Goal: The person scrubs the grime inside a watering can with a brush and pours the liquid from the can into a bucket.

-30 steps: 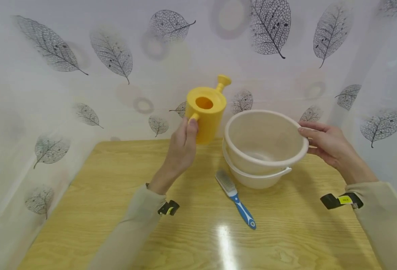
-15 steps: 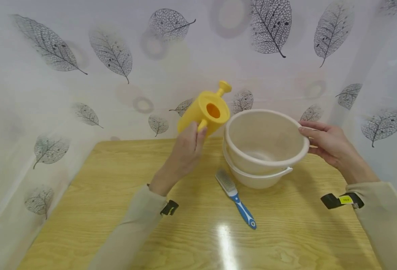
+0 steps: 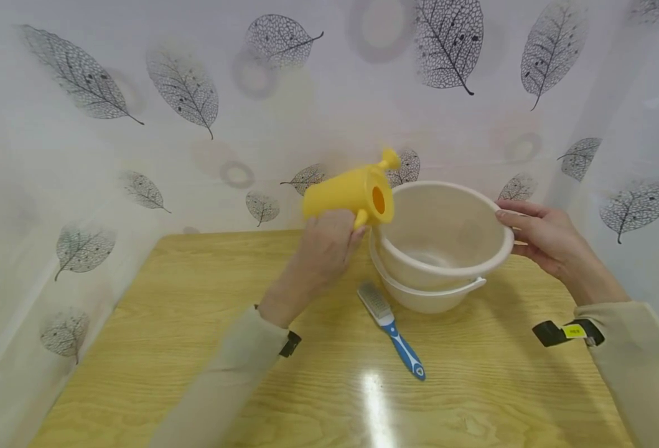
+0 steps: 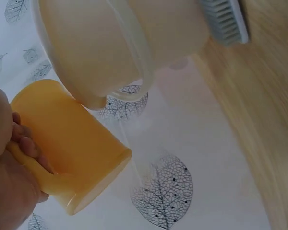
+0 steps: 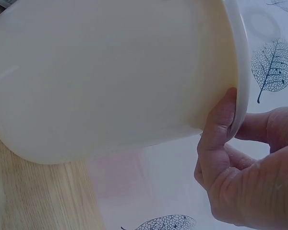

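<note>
My left hand [image 3: 326, 249] grips a yellow watering can [image 3: 340, 191] by its handle. The can is tipped almost onto its side, its round top opening facing right at the left rim of a cream bucket [image 3: 430, 269]. In the left wrist view, fingers curl round the handle and the can [image 4: 77, 139] overlaps the bucket's edge; whether they touch I cannot tell. On the bucket's far side, my right hand [image 3: 542, 236] pinches the rim. The right wrist view shows the thumb and fingers on either side of that rim [image 5: 242, 62]. The bucket leans slightly, its white handle hanging down in front.
A blue and white brush [image 3: 393, 330] with grey bristles lies on the wooden table [image 3: 195, 323], just in front of the bucket. Behind the table hangs a pale sheet [image 3: 329, 93] printed with dark leaves, which also runs along both sides.
My left hand has turned the watering can from upright to nearly horizontal and brought it right, to the bucket's rim. The right hand, bucket and brush have stayed put.
</note>
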`<act>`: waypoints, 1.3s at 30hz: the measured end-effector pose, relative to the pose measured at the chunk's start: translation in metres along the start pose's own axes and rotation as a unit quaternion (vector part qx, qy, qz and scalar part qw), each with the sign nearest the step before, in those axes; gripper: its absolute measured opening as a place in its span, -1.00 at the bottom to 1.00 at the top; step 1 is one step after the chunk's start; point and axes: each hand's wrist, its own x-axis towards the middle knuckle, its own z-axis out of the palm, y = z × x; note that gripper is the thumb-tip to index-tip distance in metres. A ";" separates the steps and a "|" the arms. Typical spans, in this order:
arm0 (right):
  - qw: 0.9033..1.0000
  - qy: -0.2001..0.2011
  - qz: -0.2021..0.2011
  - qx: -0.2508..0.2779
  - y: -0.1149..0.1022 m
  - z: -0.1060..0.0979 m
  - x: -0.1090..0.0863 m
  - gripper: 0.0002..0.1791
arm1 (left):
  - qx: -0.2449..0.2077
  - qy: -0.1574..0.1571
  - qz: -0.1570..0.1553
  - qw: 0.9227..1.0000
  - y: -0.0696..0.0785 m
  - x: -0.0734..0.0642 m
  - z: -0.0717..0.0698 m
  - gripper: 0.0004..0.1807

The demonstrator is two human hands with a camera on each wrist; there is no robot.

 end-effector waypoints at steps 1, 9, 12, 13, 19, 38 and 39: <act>1.000 0.000 0.000 0.001 0.000 0.000 0.000 -0.86 | 0.012 -0.009 -0.002 1.000 0.002 0.000 -0.001 -0.58; 1.000 0.001 0.003 0.002 0.000 0.000 0.000 -0.82 | 0.055 -0.031 -0.008 0.998 0.011 0.002 -0.009 -0.75; 1.000 0.000 0.002 0.003 0.000 0.000 0.000 -0.83 | 0.070 -0.039 -0.021 0.997 0.012 0.002 -0.012 -0.73; 1.000 -0.001 0.002 0.003 0.000 0.000 0.000 -0.83 | 0.073 -0.043 -0.027 0.996 0.012 0.002 -0.013 -0.73; 1.000 -0.001 0.003 -0.005 0.000 0.000 0.000 -0.81 | 0.066 -0.073 -0.054 0.994 0.013 0.003 -0.015 -0.72; 1.000 0.000 0.007 -0.010 0.000 0.000 -0.001 -0.77 | 0.137 -0.058 -0.027 0.989 0.018 0.010 -0.007 -0.69; 1.000 0.000 0.006 -0.011 0.000 0.000 -0.001 -0.77 | 0.146 -0.057 -0.023 0.987 0.018 0.010 -0.007 -0.68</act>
